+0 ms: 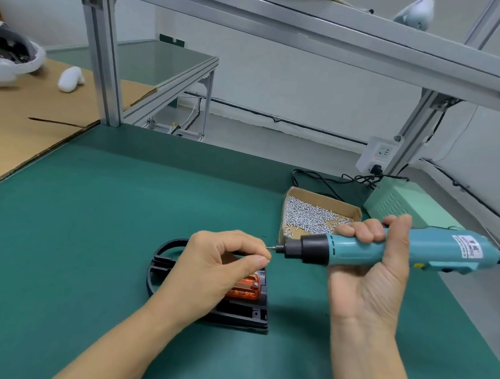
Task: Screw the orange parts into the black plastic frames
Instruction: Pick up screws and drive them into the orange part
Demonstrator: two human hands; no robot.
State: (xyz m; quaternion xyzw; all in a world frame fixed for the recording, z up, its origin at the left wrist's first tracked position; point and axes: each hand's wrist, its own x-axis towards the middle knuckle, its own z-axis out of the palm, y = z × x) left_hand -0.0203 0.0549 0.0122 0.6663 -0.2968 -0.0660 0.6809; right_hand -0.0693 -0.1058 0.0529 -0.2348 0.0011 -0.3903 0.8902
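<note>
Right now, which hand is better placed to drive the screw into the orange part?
Right hand: it grips the electric screwdriver, bit aimed toward the left hand, which pinches a screw above the orange part.

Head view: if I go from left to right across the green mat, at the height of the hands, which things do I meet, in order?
Black plastic frame → left hand, pinching a small screw → electric screwdriver, gripped by the right hand.

Left hand (222,265) pinching small silver screw (268,261) at tip of teal electric screwdriver (387,251), right hand (367,276) gripping it, above translucent orange part (244,289) in black plastic frame (233,313)
</note>
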